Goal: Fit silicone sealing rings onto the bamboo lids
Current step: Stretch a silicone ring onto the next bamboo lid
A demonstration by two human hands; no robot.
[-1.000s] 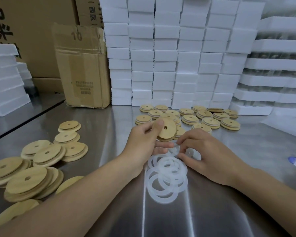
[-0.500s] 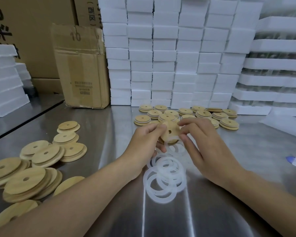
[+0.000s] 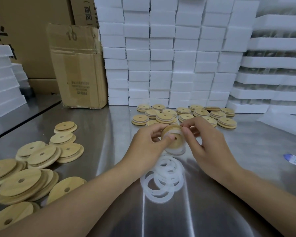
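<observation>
The bamboo lid (image 3: pixel 177 143) is a round, pale, grained disc with a small hole at its centre. It is held above the steel table (image 3: pixel 109 134) at mid-scene, its face tilted toward the camera. The left hand (image 3: pixel 149 144) grips it by the edge, thumb pressed on the face just beside the hole. A translucent white silicone ring (image 3: pixel 174 133) lies across the lid's upper part, and the right hand (image 3: pixel 207 146) pinches it at the lid's far right rim between thumb and forefinger.

Loose rings (image 3: pixel 162 180) lie heaped on the table near the person, below the hands. More lids lie at the left (image 3: pixel 32 168) and in far stacks (image 3: pixel 186 115).

The cardboard box (image 3: pixel 79 65) at far left bears a handwritten "10". Its printed block is too small to read. The cartons (image 3: pixel 32 23) behind it carry black Chinese characters, partly cut off.
</observation>
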